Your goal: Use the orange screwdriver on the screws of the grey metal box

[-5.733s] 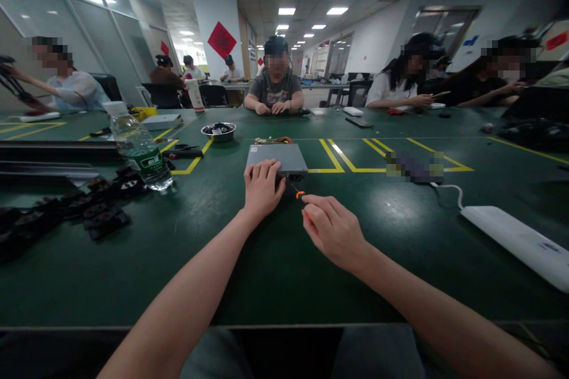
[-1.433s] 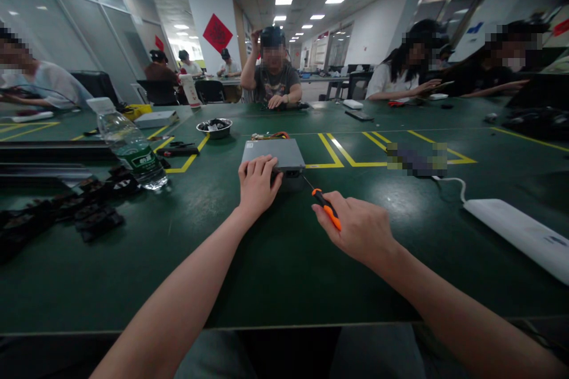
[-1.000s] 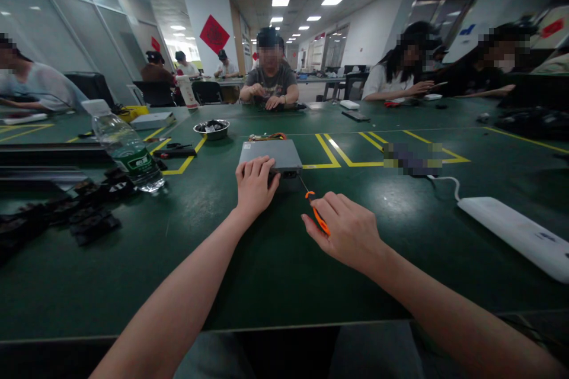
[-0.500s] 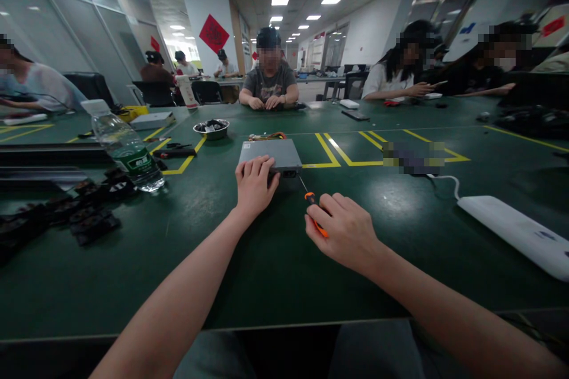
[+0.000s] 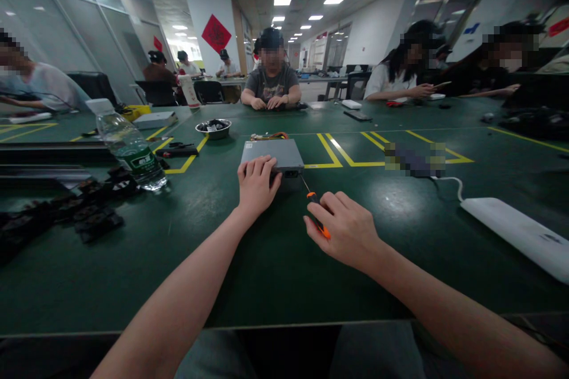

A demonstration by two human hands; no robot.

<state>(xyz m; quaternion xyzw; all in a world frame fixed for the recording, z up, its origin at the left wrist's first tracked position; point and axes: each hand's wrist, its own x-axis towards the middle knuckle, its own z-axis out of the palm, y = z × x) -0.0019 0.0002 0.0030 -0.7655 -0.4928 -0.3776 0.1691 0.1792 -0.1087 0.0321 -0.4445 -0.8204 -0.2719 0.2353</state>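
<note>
A grey metal computer power supply lies flat on the green table, its black power socket facing me and coloured wires at its far side. My left hand grips its near left part, fingers on the top and thumb against the front face. My right hand is closed round the handle of an orange and black screwdriver. The thin shaft slants up to the lower right corner of the front face. Whether the tip sits in a screw is too small to tell.
Left stand a leaning water bottle, black parts and a metal bowl of small items. Right lies a white power bank with a cable to a blurred device. Yellow tape marks the table. Another person sits opposite; others work around.
The right hand's fingers have loosened and shifted slightly around the screwdriver handle. The left hand and the power supply hold their place; the view has moved a little.
</note>
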